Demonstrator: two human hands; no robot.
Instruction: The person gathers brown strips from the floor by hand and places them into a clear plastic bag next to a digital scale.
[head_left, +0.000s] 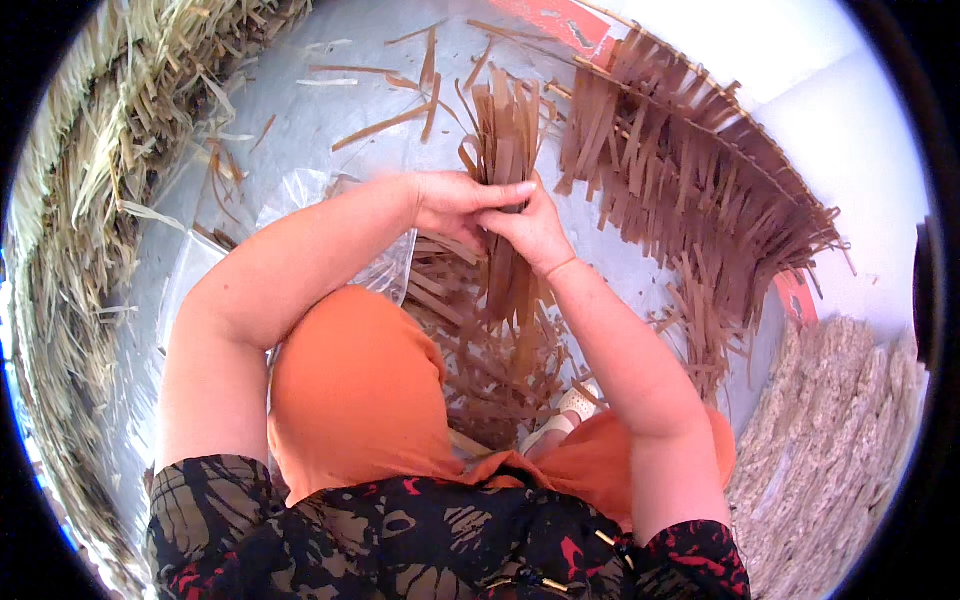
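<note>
A bundle of flat brown strips (504, 135), like dried leaf or fibre, stands out in front of me with its loose ends fanned at the top. My left hand (465, 204) wraps around its middle from the left, thumb laid across the front. From the right, my right hand (529, 225) grips the same bundle, and the two thumbs lie close together. The lower ends of the strips hang towards a heap of loose brown strips (502, 375) on the floor between my legs. Fingers behind the bundle are partly hidden.
Fringed brown panels on thin rods (660, 157) lean against the white wall at right. Pale straw-like thatch (82, 210) fills the left side. A rough, layered greyish-brown stack (825, 435) stands at lower right. Clear plastic (390, 266) and scattered strips (382, 126) lie on the grey floor.
</note>
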